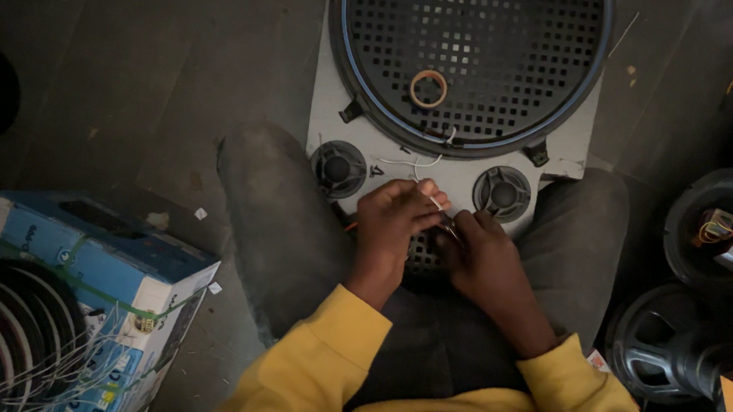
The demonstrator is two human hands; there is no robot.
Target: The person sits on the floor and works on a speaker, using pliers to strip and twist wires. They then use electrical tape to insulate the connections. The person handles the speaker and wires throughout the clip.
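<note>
The thin white wire (417,160) lies on the grey speaker panel (451,165) between the person's knees. The left hand (393,219) pinches its end with closed fingers; the right hand (485,253) touches it, fingers curled, grip unclear.

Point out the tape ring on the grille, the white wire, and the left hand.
tape ring (428,89): head view, on its band.
white wire (411,160): head view, mid-length on the panel.
left hand (393,212): head view, back of hand.
</note>
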